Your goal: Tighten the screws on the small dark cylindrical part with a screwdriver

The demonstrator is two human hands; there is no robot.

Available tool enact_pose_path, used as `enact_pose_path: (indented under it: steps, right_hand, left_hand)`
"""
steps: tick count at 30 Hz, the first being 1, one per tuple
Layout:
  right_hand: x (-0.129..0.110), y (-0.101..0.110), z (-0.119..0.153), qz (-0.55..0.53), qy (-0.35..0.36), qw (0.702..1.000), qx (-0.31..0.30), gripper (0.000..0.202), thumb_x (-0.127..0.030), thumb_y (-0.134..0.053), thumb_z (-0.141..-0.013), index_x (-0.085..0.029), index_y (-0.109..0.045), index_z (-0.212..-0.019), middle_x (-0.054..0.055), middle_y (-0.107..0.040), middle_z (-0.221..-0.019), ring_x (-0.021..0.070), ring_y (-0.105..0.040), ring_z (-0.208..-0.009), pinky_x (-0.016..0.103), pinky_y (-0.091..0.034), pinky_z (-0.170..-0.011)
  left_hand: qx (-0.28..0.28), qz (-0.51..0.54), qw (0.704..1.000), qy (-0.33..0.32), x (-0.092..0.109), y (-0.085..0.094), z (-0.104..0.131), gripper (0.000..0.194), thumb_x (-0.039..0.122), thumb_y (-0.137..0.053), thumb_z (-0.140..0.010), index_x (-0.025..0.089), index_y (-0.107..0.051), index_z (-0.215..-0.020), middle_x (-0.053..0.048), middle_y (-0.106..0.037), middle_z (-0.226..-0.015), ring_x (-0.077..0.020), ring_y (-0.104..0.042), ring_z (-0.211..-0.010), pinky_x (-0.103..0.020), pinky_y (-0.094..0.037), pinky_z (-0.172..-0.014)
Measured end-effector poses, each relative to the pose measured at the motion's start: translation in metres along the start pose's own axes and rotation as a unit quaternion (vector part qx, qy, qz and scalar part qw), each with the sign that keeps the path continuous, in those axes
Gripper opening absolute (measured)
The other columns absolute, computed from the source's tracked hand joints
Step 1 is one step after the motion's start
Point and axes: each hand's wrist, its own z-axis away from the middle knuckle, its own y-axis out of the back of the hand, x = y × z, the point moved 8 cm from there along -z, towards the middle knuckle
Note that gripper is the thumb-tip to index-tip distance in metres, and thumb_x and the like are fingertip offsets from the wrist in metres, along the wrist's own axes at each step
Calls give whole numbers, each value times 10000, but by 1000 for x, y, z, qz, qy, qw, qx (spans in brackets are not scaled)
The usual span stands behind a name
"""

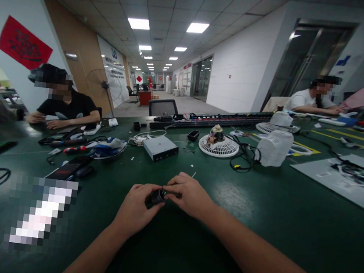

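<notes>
A short black cylindrical part point(157, 197) sits in my left hand point(135, 208), pinched between thumb and fingers. My right hand point(189, 196) is closed at the open end of that cylinder, its fingers on a small slim dark piece point(174, 194) that meets or enters the cylinder; I cannot tell which. A thin pale tip point(194, 174) sticks up behind the right hand, and its kind cannot be made out. Both hands are just above the green table mat point(168, 250). Beyond them lies a silver optical disc drive point(160, 147).
At the back are a white fan grille with a motor point(218, 146), a white plastic housing point(274, 148), a black cable point(243, 159) and a small black tray point(193, 135). On the left lie a blurred-out bright screen point(41, 214) and tools. Other people sit at the far left and right.
</notes>
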Motion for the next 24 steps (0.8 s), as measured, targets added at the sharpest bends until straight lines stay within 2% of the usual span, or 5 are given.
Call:
enact_pose_path:
  steps: [7,13,18,24]
  right_hand:
    - [11,8,2,-56,-78,994,54,124,-237,-816,-732,-197,-761,-836,21,-725,-788,183,-593,-814,289,-436,-706]
    - [6,2,0,-96,-24,995,21,93,-156,-758,-786,-211,-757,-860,11,-743,-847,173,-594,-846,298,-431,-767]
    - [12,4,0,-83,-71,994,27,122,-197,-832,-688,-196,-721,-741,4,-673,-774,168,-563,-800,275,-406,-690]
    - [13,0,3,-100,-124,987,1,160,-218,-828,-653,-184,-702,-746,4,-643,-747,151,-557,-757,249,-389,-640]
  left_hand:
    - [-33,8,999,-25,0,-7,1,355,239,-753,-765,262,-658,-1106,-5,-730,-1015,-219,-652,-954,-431,-456,-934]
    - [-14,4,1000,-26,1,-4,2,358,221,-780,-737,263,-670,-1076,7,-733,-997,-219,-647,-957,-427,-460,-928]
    - [-39,16,997,-65,7,-7,3,340,174,-769,-738,270,-667,-1048,14,-736,-991,-211,-651,-939,-447,-439,-949]
    - [-46,33,993,-107,11,-7,5,298,136,-731,-768,268,-653,-1024,23,-745,-1013,-189,-673,-920,-475,-384,-1011]
